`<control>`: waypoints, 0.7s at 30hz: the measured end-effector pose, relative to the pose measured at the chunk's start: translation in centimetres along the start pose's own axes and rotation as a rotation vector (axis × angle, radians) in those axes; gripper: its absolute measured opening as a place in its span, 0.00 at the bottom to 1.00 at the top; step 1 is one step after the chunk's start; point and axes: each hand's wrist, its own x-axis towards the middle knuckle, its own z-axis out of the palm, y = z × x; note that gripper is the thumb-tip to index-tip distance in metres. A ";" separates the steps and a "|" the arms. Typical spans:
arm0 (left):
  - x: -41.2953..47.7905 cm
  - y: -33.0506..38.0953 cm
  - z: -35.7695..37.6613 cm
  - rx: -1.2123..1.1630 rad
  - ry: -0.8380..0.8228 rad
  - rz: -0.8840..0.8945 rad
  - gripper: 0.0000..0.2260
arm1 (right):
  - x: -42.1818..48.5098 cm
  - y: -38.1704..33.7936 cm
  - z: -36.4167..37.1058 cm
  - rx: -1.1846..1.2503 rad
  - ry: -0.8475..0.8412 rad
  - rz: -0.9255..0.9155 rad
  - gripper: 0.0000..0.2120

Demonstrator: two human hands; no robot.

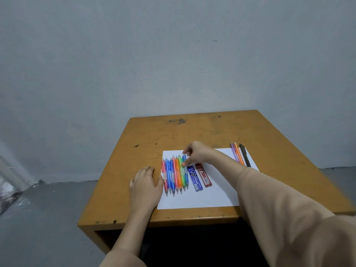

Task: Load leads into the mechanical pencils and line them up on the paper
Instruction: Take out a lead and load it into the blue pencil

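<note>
Right hand pinches the blue pencil at the right end of the row, by the paper's left edge. Left hand lies flat, fingers relaxed. A clumsy nudge could roll the neighbours crooked.

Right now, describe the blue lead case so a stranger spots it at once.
On the wooden desk lies a white paper sheet. Right of its row of coloured pencils lie two slim cases. The blue lead case is the one beside the pencils; the red lead case lies farther right.
</note>
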 end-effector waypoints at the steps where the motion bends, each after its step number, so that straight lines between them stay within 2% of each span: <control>1: 0.0 0.0 0.0 0.000 0.003 0.000 0.23 | -0.1 -0.1 0.0 0.027 -0.010 0.006 0.27; 5: 0.0 -0.1 0.1 -0.001 0.023 0.004 0.23 | -0.5 -0.6 -0.4 0.206 -0.050 0.004 0.22; 10: 0.2 0.0 0.3 0.001 0.039 -0.002 0.23 | -2.2 -1.4 -0.8 0.519 -0.001 -0.038 0.15; 16: -0.1 -0.1 0.3 -0.054 0.137 0.048 0.19 | -4.6 -2.1 -1.8 0.676 0.172 -0.164 0.15; 21: -0.7 -0.2 0.5 -0.090 0.242 0.195 0.16 | -7.0 -1.9 -1.4 0.786 0.353 -0.244 0.13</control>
